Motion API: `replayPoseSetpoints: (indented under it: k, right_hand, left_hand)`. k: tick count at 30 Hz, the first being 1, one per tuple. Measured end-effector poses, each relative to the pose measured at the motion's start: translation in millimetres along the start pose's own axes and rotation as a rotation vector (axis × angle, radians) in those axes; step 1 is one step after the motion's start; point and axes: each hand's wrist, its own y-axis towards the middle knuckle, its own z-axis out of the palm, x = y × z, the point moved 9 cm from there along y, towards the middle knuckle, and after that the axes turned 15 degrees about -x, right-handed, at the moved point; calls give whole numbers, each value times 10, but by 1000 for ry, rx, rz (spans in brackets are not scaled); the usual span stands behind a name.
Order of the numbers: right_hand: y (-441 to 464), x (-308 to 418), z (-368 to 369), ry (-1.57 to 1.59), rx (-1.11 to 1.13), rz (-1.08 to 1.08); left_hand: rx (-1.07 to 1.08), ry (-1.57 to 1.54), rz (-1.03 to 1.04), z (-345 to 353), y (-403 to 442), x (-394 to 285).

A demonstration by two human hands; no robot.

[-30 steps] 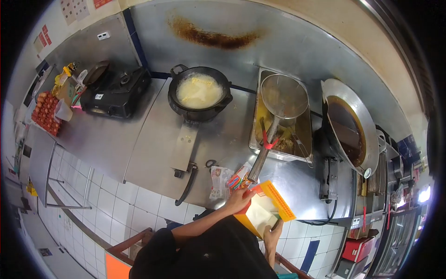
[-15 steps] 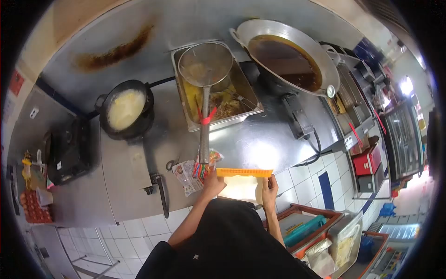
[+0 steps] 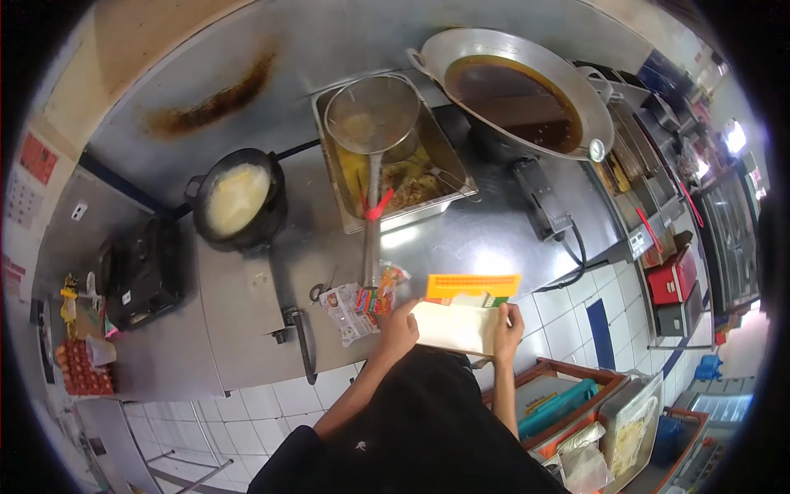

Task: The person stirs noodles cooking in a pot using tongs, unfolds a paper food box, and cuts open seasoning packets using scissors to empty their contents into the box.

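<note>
Judging by the grips, the step in hand is holding the opened carton (image 3: pixel 454 327) in front of the body, pale surface showing; the next move seems to call for steady, matched support at both ends. Printed wrappers (image 3: pixel 344 311) lie on the worktop (image 3: pixel 473 235), left of the carton. The left hand (image 3: pixel 401 331) is curled closed on the carton's left end. The carton sits between both hands, touching each. The right hand (image 3: pixel 508 329) grips its right end, fingers bent.

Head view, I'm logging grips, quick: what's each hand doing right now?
Left hand: closed on the left side of the orange-flapped box.
Right hand: closed on the box's right side.
</note>
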Motion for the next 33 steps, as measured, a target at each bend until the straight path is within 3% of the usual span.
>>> replayPoseSetpoints:
  k: [2, 3, 5, 10, 13, 15, 19, 21, 24, 28, 30, 33]
  right_hand:
    - [85, -318, 29, -14, 158, 41]
    - [55, -328, 43, -11, 170, 41]
    - [-4, -460, 100, 70, 206, 273]
    - [-125, -200, 195, 13, 175, 162]
    - [-139, -166, 240, -18, 97, 135]
    - [-154, -83, 241, -33, 61, 84]
    - [-168, 156, 214, 10, 54, 64]
    - [-146, 203, 245, 37, 68, 41]
    - [-164, 188, 241, 39, 24, 66]
    - [-186, -12, 226, -10, -1, 50]
    - [-202, 62, 200, 38, -55, 39]
    - [-215, -80, 234, 14, 42, 165]
  left_hand:
    - [436, -105, -319, 80, -40, 34]
    - [301, -257, -158, 207, -89, 259]
    - [285, -315, -146, 206, -79, 352]
    - [274, -276, -218, 277, -133, 498]
    - [131, -291, -253, 223, -38, 340]
    - [-109, -306, -37, -22, 93, -99]
    - [-129, -253, -69, -30, 244, -224]
    - [47, -428, -286, 245, 263, -33]
    - [-17, -443, -389, 297, 198, 27]
    - [94, -261, -404, 466, 162, 225]
    - [-108, -336, -264, 488, 172, 331]
    - [-88, -432, -194, 548, 172, 371]
